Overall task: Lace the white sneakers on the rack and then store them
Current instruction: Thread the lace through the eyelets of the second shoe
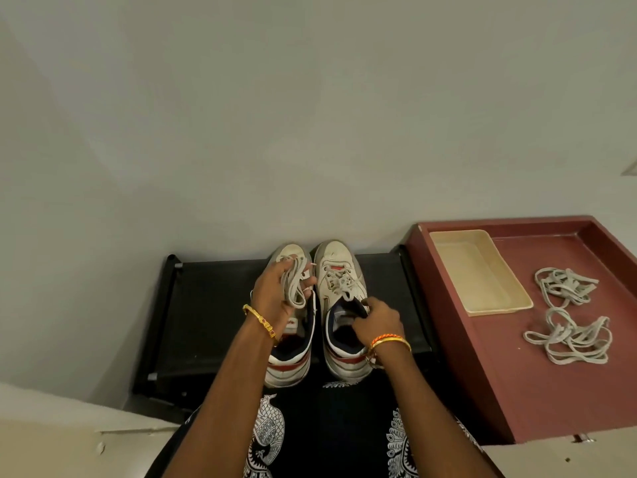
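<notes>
Left hand at frame centre, fingers curled round bunched lace over left sneaker. Right hand pinches collar of right sneaker, already laced, I judge. Both sneakers on black rack. My advice: find lace tip, feed bottom eyelets first, keep ends even. Spare laces on maroon tray, frame right. Red tongue tag unreadable.

In the lower middle of the frame stands a black rack against the wall. On it two white sneakers stand side by side, toes toward the wall. At the right is a dark red table with a raised rim. On it lie a cream tray and two bundles of loose laces, one above the other.
</notes>
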Demonstrator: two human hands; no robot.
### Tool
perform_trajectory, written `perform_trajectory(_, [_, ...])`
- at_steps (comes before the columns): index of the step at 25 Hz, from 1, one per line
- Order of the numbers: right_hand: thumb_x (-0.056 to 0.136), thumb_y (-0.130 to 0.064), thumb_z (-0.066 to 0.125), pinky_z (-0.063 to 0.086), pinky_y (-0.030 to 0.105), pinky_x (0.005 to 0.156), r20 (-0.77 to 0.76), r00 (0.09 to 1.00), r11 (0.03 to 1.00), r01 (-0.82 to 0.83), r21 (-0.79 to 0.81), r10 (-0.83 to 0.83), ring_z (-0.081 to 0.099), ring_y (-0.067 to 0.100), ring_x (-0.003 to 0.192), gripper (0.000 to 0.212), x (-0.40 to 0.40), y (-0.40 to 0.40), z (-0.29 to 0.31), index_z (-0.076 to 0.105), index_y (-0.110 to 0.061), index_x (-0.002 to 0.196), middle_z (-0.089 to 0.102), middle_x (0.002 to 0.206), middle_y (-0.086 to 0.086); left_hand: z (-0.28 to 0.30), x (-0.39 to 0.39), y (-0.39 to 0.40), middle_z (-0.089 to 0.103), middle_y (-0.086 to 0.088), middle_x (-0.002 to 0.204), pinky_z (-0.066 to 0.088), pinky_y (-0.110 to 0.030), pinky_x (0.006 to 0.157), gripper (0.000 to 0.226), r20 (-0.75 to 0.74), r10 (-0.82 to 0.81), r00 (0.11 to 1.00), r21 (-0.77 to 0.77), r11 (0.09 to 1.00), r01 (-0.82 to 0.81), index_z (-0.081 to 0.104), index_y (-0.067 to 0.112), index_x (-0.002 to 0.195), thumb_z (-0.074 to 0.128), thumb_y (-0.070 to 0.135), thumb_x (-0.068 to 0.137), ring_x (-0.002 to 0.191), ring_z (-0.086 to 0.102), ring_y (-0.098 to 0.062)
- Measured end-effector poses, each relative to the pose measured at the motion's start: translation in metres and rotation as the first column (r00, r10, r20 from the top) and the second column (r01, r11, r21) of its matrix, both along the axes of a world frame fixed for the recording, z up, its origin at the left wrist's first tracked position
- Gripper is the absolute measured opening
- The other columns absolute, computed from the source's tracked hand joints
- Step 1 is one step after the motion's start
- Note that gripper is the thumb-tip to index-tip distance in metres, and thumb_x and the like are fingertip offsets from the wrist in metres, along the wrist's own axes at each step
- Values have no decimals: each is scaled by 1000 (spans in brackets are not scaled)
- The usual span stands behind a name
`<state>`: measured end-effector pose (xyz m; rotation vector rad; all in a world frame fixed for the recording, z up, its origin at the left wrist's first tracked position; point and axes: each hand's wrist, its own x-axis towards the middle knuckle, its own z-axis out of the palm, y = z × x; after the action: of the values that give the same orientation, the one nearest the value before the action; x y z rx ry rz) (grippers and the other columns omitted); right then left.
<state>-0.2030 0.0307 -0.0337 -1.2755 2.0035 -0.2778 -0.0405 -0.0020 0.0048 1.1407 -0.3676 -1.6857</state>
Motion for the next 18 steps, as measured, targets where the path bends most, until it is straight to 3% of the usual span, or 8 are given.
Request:
perform_trajectory(2, [84, -15, 56, 49, 35, 85, -97, 994, 996, 46, -71, -52, 59, 35, 105, 31, 5, -5, -2, 63, -16, 114, 63, 113, 15, -5, 1, -4, 67, -8, 73, 49, -23, 48, 16, 78, 29, 997, 17, 999, -30, 59, 9, 93, 45, 15, 96, 62, 62, -19])
perform_trajectory(5, [85, -13, 54, 49, 36, 85, -123, 984, 987, 112, -117, -126, 60, 36, 105, 32, -4, -7, 1, 66, -17, 114, 65, 111, 15, -14, 2, -5, 63, -13, 84, 50, -23, 45, 17, 187, 1, 982, 60, 998, -12, 55, 5, 108, 49, 13, 94, 67, 62, -21])
perform_trajectory(12, [85, -13, 55, 49, 38, 85, -203, 951, 967, 203, -151, -232, 60, 38, 101, 36, -61, -19, 6, 65, -21, 119, 65, 109, 17, -24, 8, -3, 62, -20, 112, 54, -32, 67, 32, 158, 0, 987, 9, 1000, -1, 54, 7, 122, 55, 8, 90, 84, 62, -25])
perform_trajectory(16, [83, -12, 57, 49, 34, 80, -217, 953, 975, 192, -109, -212, 61, 36, 95, 33, -76, -11, 2, 67, -16, 114, 67, 102, 17, -15, -1, -4, 71, -9, 89, 54, -35, 74, 17, 85, 28, 996, 75, 997, -35, 66, 6, 98, 54, 18, 92, 81, 66, -21])
perform_trajectory(18, [84, -14, 58, 48, 35, 84, -217, 958, 980, 165, -112, -186, 59, 36, 100, 32, -75, -14, 8, 65, -11, 115, 65, 107, 17, -17, -6, -9, 72, -8, 82, 56, -34, 74, 9, 155, 87, 984, 72, 992, -99, 66, 9, 90, 58, 13, 91, 73, 68, -20])
